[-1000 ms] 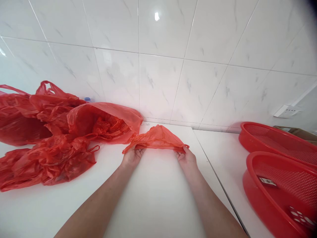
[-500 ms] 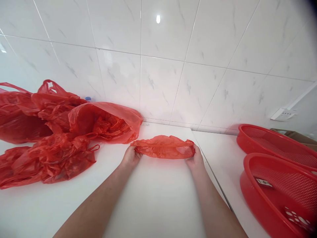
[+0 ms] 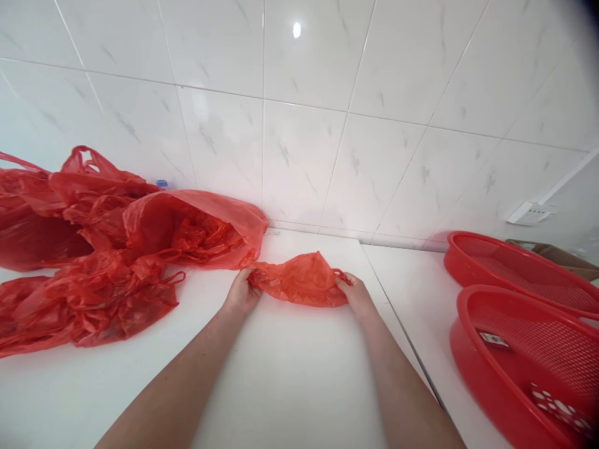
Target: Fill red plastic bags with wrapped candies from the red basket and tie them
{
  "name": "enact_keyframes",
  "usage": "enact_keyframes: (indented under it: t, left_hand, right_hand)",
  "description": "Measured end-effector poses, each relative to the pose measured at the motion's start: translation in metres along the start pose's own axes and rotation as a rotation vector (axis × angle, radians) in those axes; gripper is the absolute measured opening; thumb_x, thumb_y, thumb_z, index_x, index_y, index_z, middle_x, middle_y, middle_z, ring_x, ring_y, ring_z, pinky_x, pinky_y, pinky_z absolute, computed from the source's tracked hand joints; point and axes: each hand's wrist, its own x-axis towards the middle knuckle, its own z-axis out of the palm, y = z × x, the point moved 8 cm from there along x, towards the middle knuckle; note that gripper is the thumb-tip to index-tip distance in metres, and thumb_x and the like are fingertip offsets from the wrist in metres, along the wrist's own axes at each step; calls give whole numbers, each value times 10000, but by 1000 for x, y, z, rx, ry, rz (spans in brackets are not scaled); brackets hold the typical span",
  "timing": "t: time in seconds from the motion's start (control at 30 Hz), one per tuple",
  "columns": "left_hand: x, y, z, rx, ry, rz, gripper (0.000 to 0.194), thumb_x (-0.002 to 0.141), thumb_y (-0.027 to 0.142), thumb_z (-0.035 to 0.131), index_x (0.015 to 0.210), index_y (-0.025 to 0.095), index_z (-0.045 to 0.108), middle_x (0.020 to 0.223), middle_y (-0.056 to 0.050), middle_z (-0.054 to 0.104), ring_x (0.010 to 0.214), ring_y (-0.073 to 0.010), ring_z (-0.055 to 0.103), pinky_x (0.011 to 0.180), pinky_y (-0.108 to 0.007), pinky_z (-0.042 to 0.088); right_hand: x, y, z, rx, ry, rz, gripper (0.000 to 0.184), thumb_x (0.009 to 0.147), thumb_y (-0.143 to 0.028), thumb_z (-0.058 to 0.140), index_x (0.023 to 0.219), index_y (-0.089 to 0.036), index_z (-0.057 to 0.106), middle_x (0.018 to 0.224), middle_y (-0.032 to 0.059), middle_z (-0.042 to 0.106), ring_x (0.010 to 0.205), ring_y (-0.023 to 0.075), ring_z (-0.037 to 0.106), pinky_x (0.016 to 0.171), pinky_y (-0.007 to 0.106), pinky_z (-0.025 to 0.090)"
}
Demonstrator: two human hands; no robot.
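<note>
A thin red plastic bag (image 3: 297, 280) is stretched sideways between my two hands, just above the white table (image 3: 290, 374). My left hand (image 3: 243, 290) is closed on its gathered left end. At the other end, the fingers of my right hand (image 3: 353, 290) pinch the bag near a small loop that looks like a handle. The bag's upper edge rises to a point right of its middle. Just behind my left hand lies a larger open red plastic bag (image 3: 253, 218) with crumpled red bags (image 3: 201, 237) inside it.
More crumpled red bags (image 3: 93, 305) are heaped at the left, with a blue cap (image 3: 161, 184) behind them. Two red mesh baskets (image 3: 463, 337) stand at the right. A tiled wall (image 3: 304, 162) with a power socket (image 3: 531, 213) closes off the back. A seam (image 3: 397, 318) splits the tabletop.
My right hand has moved left, so my hands are closer together. The bag between them has slackened, and its upper edge has bunched into a peak. The camera view has shifted slightly.
</note>
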Motion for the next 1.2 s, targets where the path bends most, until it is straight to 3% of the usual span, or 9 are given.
enact_keyframes:
  t: [0.17, 0.3, 0.47, 0.6, 0.7, 0.83, 0.93, 1.1, 1.2]
  left_hand:
    - [2, 6, -2, 47, -5, 33, 123, 685, 79, 548, 777, 134, 607, 764, -15, 654, 685, -112, 621, 628, -202, 506]
    - [-3, 11, 10, 322, -81, 145, 209, 711, 236, 616, 901, 152, 598, 913, -56, 638, 831, -169, 614, 718, -261, 497]
    - [-62, 51, 50, 1108, 80, 1037, 386, 731, 275, 632, 1099, 204, 534, 1287, -115, 452, 1247, -275, 371, 1039, -442, 277]
    - [-109, 1, 107, 1604, -382, 1421, 282, 776, 243, 591, 1058, 244, 574, 1314, -102, 458, 1266, -283, 350, 1053, -476, 227]
    - [-102, -29, 117, 1816, -525, 1200, 384, 802, 231, 542, 1184, 267, 513, 1302, -97, 490, 1202, -280, 428, 993, -462, 298]
    - [-59, -25, 86, 1753, -356, 615, 277, 804, 147, 395, 968, 253, 591, 894, -22, 657, 792, -185, 588, 679, -293, 422]
    - [-38, -11, 58, 1504, -217, 407, 170, 793, 221, 397, 724, 218, 552, 696, 8, 606, 657, -155, 548, 573, -245, 384]
    - [-24, -9, 34, 1229, -73, 247, 170, 749, 320, 470, 633, 197, 473, 556, 32, 524, 521, -120, 488, 521, -227, 360]
    - [-23, -17, 29, 1081, -21, 164, 141, 742, 326, 477, 672, 203, 471, 511, 41, 508, 444, -109, 459, 458, -217, 332]
  right_hand:
    - [6, 9, -26, 572, 92, 58, 288, 680, -284, 682, 958, -248, 618, 947, 0, 680, 885, 166, 636, 699, 284, 531]
    - [7, 12, -38, 627, 201, 63, 254, 713, -289, 650, 959, -241, 609, 920, -1, 681, 859, 152, 642, 682, 262, 536]
    - [8, 10, -34, 472, 287, 1, 322, 684, -449, 658, 862, -187, 601, 840, 34, 673, 765, 184, 643, 606, 269, 517]
    - [4, 3, -14, 373, 181, 10, 379, 681, -517, 644, 834, -171, 614, 829, 42, 671, 753, 177, 628, 615, 256, 493]
    - [-3, 0, 5, 317, -26, 96, 374, 693, -526, 627, 810, -171, 618, 814, 37, 669, 727, 163, 617, 619, 248, 474]
    - [-7, 1, 4, 279, -114, 178, 322, 632, -441, 714, 724, -172, 562, 686, 3, 619, 614, 129, 566, 558, 229, 433]
    - [-2, 1, -8, 306, -67, 169, 351, 600, -431, 733, 723, -180, 521, 672, -9, 586, 610, 131, 546, 563, 241, 431]
    - [-7, -27, -46, -38, 449, -78, 368, 698, -498, 604, 885, -191, 525, 873, 31, 588, 728, 158, 548, 623, 269, 436]
    - [-35, -71, -37, -432, 687, -380, 281, 801, -448, 495, 908, -191, 537, 922, 43, 575, 782, 153, 526, 678, 266, 418]
